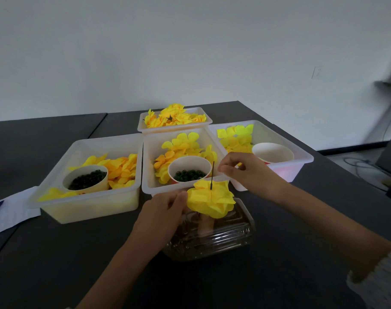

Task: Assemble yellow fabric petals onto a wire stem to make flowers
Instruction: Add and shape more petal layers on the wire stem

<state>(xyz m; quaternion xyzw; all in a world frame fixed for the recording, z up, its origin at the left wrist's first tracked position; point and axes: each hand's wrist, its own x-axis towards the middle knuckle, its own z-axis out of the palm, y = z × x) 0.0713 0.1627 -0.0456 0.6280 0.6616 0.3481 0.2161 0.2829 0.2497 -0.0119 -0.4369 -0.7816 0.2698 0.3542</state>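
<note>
Petals [211,198] already threaded on the wire stem [212,175] sit bunched just beside the left hand's [162,216] fingertips, over a clear plastic container [223,239]. The stem's bare black tip rises above them, close to the right hand's [245,169] fingertips.

To do this step well, I judge the left hand should keep the bunch steady from below and the side while the right brings the next piece squarely over the wire tip and slides it straight down, so the layers nest without crumpling.

The left fingers are curled and pressed against the flower's edge, apparently gripping it, though what they hold beneath is hidden. The right thumb and forefinger are drawn together in a pinch; whether a small piece sits between them is too small to tell.

Beyond the fingertips, the middle bin [150,184] holds loose petals and a cup of green rings [189,172].
</note>
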